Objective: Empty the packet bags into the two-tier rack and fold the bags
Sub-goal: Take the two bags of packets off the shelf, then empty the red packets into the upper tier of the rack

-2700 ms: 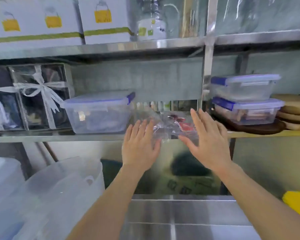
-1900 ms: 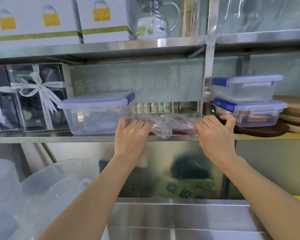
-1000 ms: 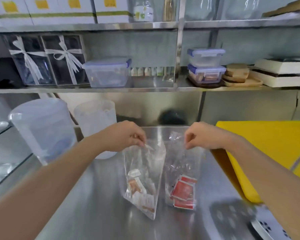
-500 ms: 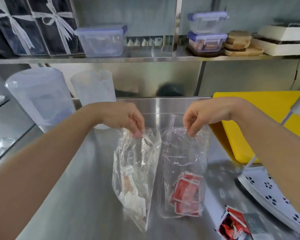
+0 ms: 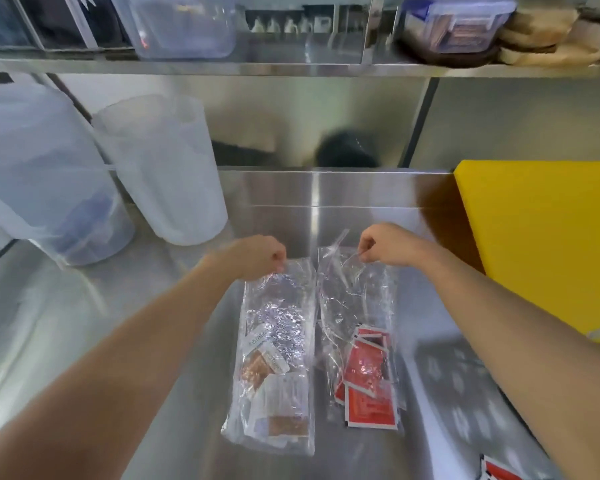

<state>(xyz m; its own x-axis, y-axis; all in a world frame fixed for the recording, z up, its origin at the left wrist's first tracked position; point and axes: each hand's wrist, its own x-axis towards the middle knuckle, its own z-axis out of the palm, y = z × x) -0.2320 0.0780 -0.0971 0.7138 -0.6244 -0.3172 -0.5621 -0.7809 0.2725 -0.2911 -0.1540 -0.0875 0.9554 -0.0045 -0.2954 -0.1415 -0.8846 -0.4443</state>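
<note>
Two clear plastic packet bags lie side by side on the steel counter [image 5: 153,358]. The left bag [image 5: 276,341] holds white and brown sachets near its bottom. The right bag [image 5: 355,317] holds several red sachets. My left hand [image 5: 257,254] pinches the top edge of the left bag. My right hand [image 5: 383,245] pinches the top edge of the right bag. Both bags rest flat with their bottoms toward me. The two-tier rack itself is out of view; only its dotted shadow or reflection shows at the lower right.
Two large translucent jugs [image 5: 160,168] stand at the back left. A yellow board [image 5: 541,244] lies at the right. More red sachets [image 5: 499,471] sit at the bottom right corner. A steel shelf [image 5: 291,67] with containers runs overhead.
Both hands took the two bags off the shelf and brought them down; the bags hung upright a moment ago and now lie flat on the counter. The view has tipped downward.
</note>
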